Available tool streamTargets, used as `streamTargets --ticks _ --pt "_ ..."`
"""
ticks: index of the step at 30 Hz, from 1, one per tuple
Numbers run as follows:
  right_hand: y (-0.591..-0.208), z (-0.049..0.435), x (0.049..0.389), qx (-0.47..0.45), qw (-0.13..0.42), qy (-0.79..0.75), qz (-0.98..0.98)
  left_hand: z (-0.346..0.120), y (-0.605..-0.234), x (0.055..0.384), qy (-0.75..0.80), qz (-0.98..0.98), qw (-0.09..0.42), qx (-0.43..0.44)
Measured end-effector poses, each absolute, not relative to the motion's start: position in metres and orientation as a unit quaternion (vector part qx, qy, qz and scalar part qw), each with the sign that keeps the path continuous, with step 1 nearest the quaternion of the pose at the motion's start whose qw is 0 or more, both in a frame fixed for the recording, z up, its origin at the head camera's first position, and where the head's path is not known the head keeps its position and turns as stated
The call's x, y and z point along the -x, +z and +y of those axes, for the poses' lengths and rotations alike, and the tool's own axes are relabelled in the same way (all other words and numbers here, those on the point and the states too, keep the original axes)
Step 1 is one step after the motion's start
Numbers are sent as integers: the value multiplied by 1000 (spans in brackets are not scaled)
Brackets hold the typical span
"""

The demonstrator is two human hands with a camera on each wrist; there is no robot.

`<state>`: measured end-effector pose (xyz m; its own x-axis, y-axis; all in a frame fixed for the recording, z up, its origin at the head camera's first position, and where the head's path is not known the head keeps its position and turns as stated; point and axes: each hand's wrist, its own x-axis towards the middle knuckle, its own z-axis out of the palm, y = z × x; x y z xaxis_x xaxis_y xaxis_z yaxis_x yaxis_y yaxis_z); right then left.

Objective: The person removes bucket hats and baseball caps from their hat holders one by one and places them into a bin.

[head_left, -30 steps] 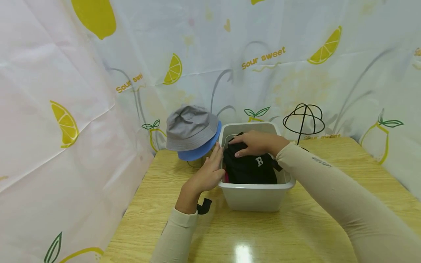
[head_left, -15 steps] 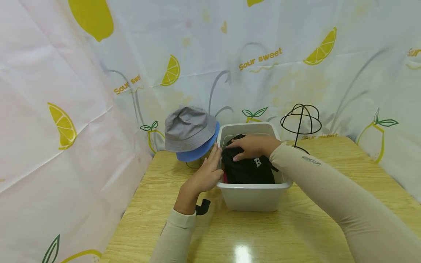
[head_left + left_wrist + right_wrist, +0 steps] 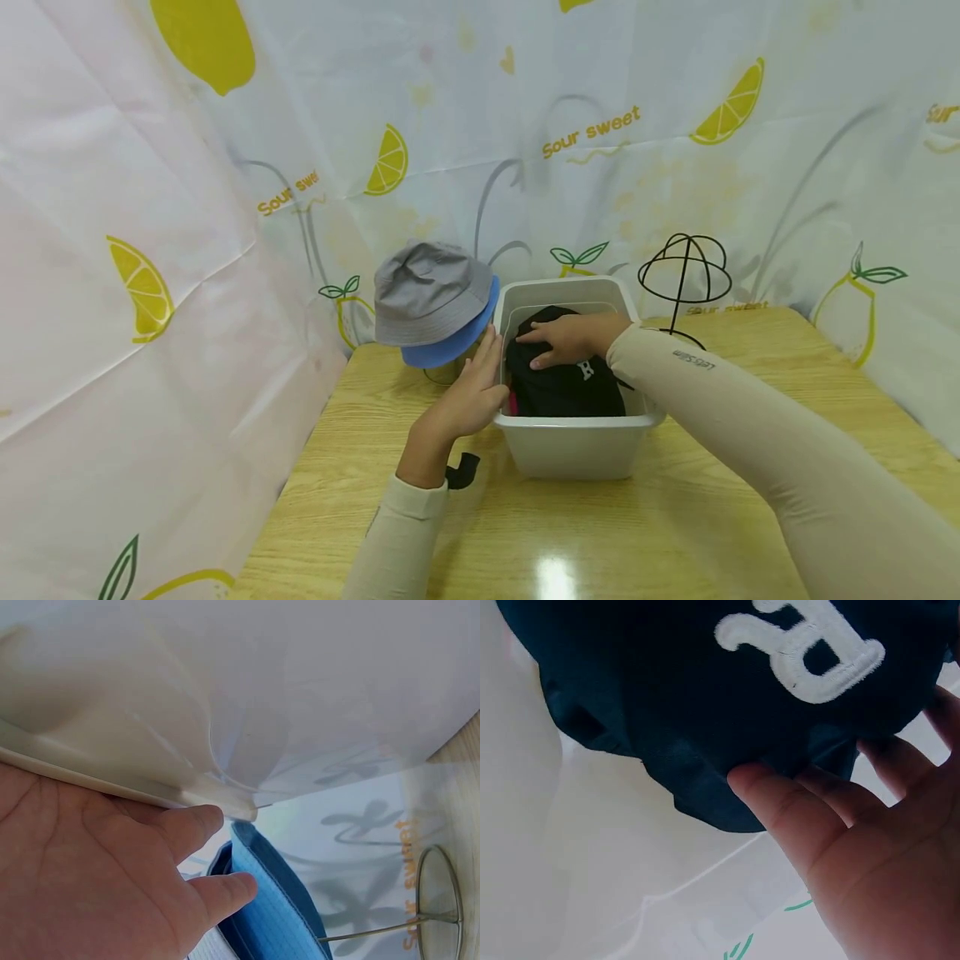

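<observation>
A black cap with a white letter R (image 3: 573,396) lies inside the white plastic bin (image 3: 570,450). My right hand (image 3: 573,337) reaches into the bin, its spread fingers resting on the cap. In the right wrist view, the fingertips touch the dark cloth of the cap (image 3: 667,712) below the letter. Against the outside of the bin's left rim lies my left hand (image 3: 468,396), fingers extended. The left wrist view shows its palm (image 3: 97,877) beside the bin's rim (image 3: 97,780). Something pink (image 3: 513,403) peeks out at the cap's left edge.
Left of the bin, a grey bucket hat (image 3: 431,292) sits over a blue hat (image 3: 457,344) on a stand. A bare black wire hat stand (image 3: 684,279) is at the back right. A lemon-print cloth hangs behind the wooden table (image 3: 720,508).
My right hand has shifted slightly on the cap, which now sits rounder at the back. The left hand stays at the bin's rim. The whole view has drifted slightly.
</observation>
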<state>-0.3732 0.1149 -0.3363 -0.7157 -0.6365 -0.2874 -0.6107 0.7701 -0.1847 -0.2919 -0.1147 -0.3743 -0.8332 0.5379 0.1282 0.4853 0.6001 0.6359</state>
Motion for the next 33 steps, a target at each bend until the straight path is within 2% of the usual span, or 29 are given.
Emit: streamTargets --ticks 19,33 --pt "-345 104 375 325 218 7 920 -114 -374 292 348 892 43 -285" --pt "-353 102 379 321 218 10 921 -115 -374 291 348 892 45 -285"
